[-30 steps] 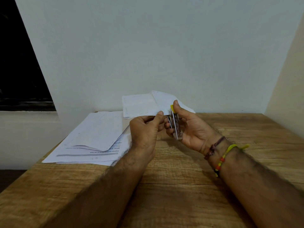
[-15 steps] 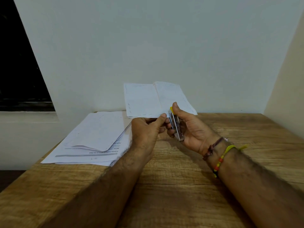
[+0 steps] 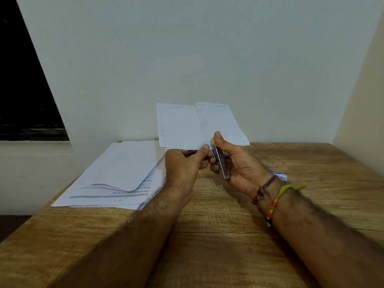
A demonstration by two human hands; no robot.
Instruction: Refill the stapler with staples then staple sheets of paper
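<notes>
A small silver metal stapler with a yellow tip (image 3: 220,163) stands nearly upright in the right hand (image 3: 239,165), above the middle of the wooden bench (image 3: 218,235), thumb on its top end and fingers curled round its body. Beside it, the left hand (image 3: 182,169) pinches the lower edge of a folded white sheet of paper (image 3: 187,125), held up with its staple-marked edges facing the camera; that edge meets the stapler's head. Red, yellow and brown thread bracelets (image 3: 270,202) circle the right wrist. Farther left, a loose stack of white printed papers (image 3: 116,175) lies at the bench's far left corner, against the pale wall (image 3: 187,48).
</notes>
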